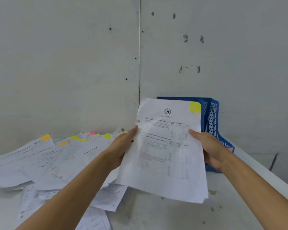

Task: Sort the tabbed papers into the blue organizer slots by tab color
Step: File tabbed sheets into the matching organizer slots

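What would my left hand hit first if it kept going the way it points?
Likely the blue organizer, standing behind the paper that the left hand holds; depth is unclear.

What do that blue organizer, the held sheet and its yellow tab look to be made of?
The organizer is likely moulded plastic: uniform blue, with rows of slotted holes in its walls. The sheet looks like thin white paper, matte and printed with tables, curving slightly. The tab is probably a sticky paper note, flat matte yellow, stuck at the sheet's top corner.
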